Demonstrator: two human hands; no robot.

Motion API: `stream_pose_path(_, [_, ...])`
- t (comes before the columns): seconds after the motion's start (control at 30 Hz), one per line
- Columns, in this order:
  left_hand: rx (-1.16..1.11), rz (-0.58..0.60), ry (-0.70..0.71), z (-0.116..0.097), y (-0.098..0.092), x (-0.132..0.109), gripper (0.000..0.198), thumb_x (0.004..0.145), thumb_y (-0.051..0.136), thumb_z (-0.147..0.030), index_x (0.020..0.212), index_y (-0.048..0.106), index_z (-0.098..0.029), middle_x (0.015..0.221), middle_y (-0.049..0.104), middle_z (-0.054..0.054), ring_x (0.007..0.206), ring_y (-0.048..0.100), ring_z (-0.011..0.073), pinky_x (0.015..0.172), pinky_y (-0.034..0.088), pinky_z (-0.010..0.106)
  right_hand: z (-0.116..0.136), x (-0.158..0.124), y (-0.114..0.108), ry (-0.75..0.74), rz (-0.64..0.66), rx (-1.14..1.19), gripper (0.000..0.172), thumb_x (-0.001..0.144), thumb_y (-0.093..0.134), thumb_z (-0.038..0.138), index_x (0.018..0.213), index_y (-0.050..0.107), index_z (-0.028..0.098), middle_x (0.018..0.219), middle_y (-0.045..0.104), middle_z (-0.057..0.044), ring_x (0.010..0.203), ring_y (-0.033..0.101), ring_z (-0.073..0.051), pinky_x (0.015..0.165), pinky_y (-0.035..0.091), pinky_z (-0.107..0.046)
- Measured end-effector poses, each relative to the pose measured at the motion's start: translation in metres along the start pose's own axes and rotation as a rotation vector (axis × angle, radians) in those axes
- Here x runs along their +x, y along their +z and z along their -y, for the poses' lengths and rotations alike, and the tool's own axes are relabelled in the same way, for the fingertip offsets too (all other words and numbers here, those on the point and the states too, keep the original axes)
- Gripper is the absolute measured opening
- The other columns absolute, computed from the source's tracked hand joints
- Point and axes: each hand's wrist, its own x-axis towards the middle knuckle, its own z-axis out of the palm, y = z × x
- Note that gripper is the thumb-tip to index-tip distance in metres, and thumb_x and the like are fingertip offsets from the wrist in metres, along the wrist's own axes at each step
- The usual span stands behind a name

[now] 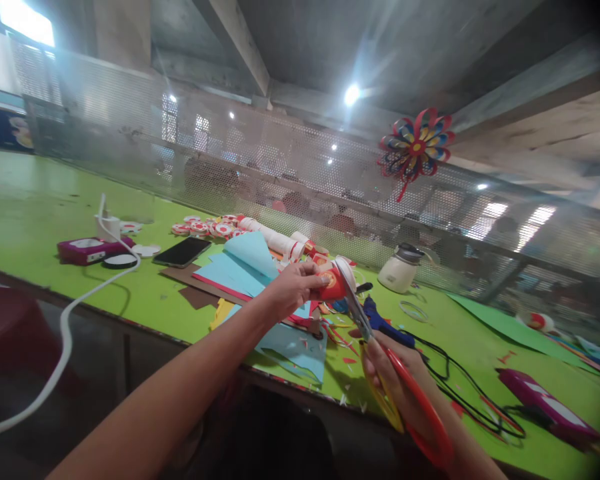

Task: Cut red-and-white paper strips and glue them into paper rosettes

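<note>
My left hand pinches a red paper cup with a gold print and a pale rim, held above the green table. In my right hand is a pair of scissors with one red and one yellow handle loop. Its blades point up and away, and they meet the side of the cup near the rim. Whether the blades are parted I cannot tell. Light blue paper sheets lie beneath my left hand, and a blue glue gun lies just beyond my right hand.
A phone, a purple power strip and stacked white cups stand toward the left and back. On the right are a cream jug, black cords and another purple box. A mesh partition borders the table's far edge.
</note>
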Motion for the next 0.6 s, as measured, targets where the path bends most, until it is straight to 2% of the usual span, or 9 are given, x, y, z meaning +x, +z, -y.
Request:
stream_pose_path(0.4, [-0.027,0.039,-0.004,0.0011,-0.0009,0.0009,0.033,0.053,0.081,-0.02,0.06,0.049,-0.012,0.061,0.055,-0.001,0.061,0.055,0.0116,0.069,0.049,0.034,-0.0054,-0.0009,0.0057,-0.006,-0.029,0.041,0.051,0.085,0.042,0.058,0.103,0.061,0.015,0.055,0.043,0.003,0.047,0.041,-0.012,0.044,0.035,-0.024])
stream_pose_path(0.6, [-0.021,0.017,-0.005,0.0002,0.0006,0.0003,0.033,0.051,0.081,-0.019,0.059,0.05,-0.012,0.06,0.055,-0.001,0.06,0.055,0.0111,0.067,0.049,0.032,-0.001,-0.0016,0.0055,0.043,-0.041,0.034,0.05,0.083,0.044,0.06,0.1,0.063,0.016,0.054,0.043,0.003,0.045,0.042,-0.012,0.043,0.035,-0.024])
